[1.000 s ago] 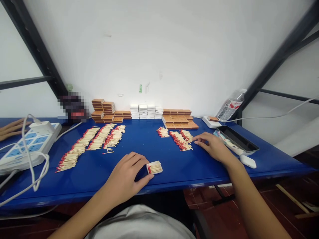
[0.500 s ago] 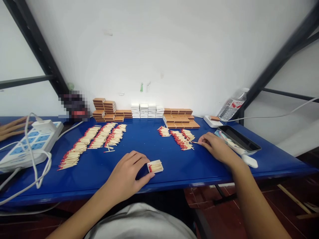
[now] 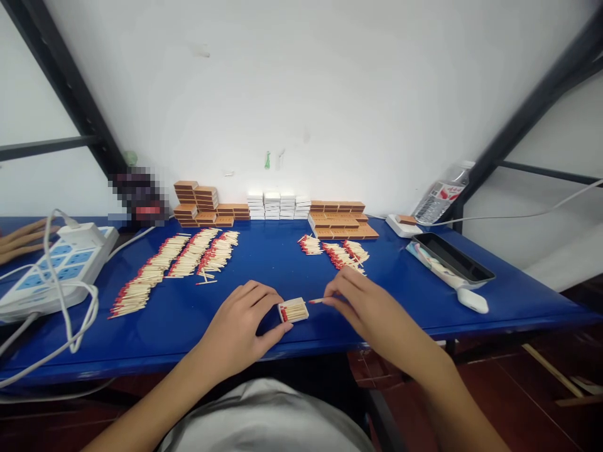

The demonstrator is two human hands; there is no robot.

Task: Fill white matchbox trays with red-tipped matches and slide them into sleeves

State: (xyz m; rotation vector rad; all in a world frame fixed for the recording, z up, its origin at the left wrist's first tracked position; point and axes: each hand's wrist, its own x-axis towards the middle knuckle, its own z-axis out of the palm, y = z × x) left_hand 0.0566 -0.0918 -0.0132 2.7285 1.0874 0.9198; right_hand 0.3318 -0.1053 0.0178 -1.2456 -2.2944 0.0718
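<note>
My left hand (image 3: pixel 250 319) grips the left end of a small white matchbox tray (image 3: pixel 305 312) between thumb and fingers on the blue table. Several red-headed matches (image 3: pixel 294 311) lie inside it, heads toward the left. Just right of the tray, my right hand (image 3: pixel 351 301) pinches a single match (image 3: pixel 317 301), its red head pointing left at the tray. Beyond that hand lie small piles of loose matches (image 3: pixel 335 254), partly covered by it. Longer rows of matches (image 3: pixel 155 273) are spread on the left side.
Along the wall stand stacked brown matchboxes (image 3: pixel 339 221), more brown matchboxes (image 3: pixel 196 199) and white tray stacks (image 3: pixel 272 206). A power strip (image 3: pixel 70 267) with cables sits left. On the right are a plastic bottle (image 3: pixel 443 191), a dark container (image 3: pixel 455 258) and a white case (image 3: pixel 472 301).
My right hand has moved left and nearer from the right-hand match piles to beside the tray, carrying a match. My left hand keeps its hold on the tray.
</note>
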